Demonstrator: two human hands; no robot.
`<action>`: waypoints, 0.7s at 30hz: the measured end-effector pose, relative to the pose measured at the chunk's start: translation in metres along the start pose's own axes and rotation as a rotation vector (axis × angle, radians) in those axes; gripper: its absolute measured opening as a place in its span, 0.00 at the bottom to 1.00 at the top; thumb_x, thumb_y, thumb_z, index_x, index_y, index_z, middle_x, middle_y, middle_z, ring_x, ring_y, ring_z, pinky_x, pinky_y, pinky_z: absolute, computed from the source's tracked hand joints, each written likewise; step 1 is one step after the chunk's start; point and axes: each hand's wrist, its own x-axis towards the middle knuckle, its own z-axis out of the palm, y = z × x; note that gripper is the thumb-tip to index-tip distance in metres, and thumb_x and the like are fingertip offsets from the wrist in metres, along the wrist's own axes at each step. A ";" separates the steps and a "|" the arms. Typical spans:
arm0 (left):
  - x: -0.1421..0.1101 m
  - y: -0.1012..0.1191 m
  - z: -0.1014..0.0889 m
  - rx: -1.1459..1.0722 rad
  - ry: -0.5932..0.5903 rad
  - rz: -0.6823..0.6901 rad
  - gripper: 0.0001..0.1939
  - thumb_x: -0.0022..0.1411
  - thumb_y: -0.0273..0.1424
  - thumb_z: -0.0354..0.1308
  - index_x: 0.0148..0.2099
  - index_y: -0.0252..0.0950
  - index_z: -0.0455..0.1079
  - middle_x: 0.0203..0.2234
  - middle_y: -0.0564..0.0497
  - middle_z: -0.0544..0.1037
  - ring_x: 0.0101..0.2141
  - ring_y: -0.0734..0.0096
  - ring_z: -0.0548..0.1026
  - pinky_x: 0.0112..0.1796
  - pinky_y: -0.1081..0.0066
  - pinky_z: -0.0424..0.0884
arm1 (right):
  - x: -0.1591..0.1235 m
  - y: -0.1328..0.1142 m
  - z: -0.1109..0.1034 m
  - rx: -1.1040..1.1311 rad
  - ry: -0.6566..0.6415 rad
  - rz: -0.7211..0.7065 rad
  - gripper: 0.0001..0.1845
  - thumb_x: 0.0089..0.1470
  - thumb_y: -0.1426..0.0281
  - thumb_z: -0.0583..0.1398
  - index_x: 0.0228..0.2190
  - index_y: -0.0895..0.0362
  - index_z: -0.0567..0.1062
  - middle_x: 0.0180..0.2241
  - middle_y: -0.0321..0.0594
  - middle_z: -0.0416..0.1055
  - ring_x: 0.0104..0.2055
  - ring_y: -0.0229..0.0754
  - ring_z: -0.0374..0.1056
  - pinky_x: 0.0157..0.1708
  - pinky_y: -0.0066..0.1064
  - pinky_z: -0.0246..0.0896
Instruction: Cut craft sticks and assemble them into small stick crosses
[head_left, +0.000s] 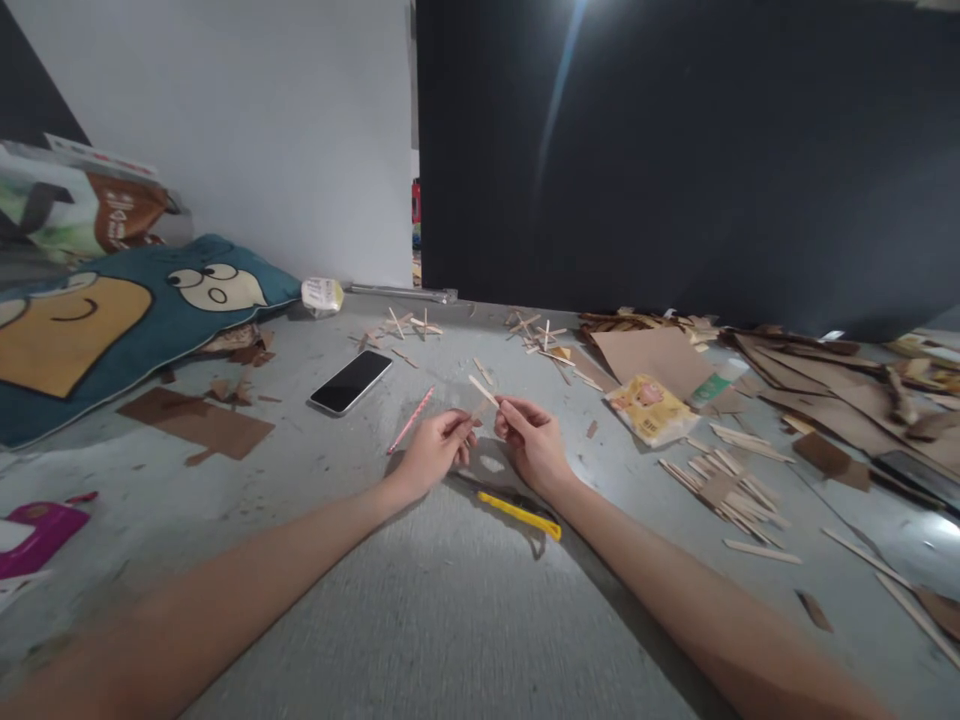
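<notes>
My left hand (pixel 433 450) is closed, its thumb and fingers pinching the end of a thin brownish wooden craft stick (pixel 481 409). In the closed fingers of my right hand (pixel 534 440) is a paler craft stick (pixel 482 389) that slants up to the left. The two sticks seem to meet between the hands, though the fingertips hide whether they are joined. Just below the hands lies a yellow-handled cutting tool (pixel 519 513), partly in shadow. A pink and white patterned pen-like stick (pixel 411 420) rests to the left of my left hand.
A phone (pixel 352 382) lies left of the hands. Crossed sticks (pixel 425 325) sit further back. To the right are a yellow packet (pixel 649 408), loose craft sticks (pixel 727 485) and cardboard sheets (pixel 825 385). A blue cushion (pixel 161 340) and purple tool (pixel 43 535) are at left.
</notes>
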 end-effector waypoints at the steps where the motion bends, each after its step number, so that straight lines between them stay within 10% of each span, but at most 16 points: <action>1: 0.000 -0.001 0.000 0.000 0.000 0.000 0.21 0.66 0.50 0.60 0.36 0.35 0.72 0.25 0.52 0.76 0.19 0.76 0.71 0.20 0.76 0.64 | -0.001 0.000 0.000 -0.017 -0.004 -0.007 0.19 0.42 0.55 0.75 0.33 0.54 0.84 0.22 0.33 0.71 0.24 0.36 0.61 0.27 0.31 0.58; 21: -0.001 -0.001 0.001 0.005 -0.022 -0.003 0.23 0.64 0.52 0.60 0.35 0.35 0.72 0.24 0.52 0.76 0.19 0.76 0.71 0.21 0.76 0.64 | 0.002 -0.001 -0.009 -0.013 0.050 -0.021 0.16 0.45 0.58 0.74 0.33 0.54 0.82 0.24 0.33 0.70 0.25 0.35 0.62 0.28 0.32 0.60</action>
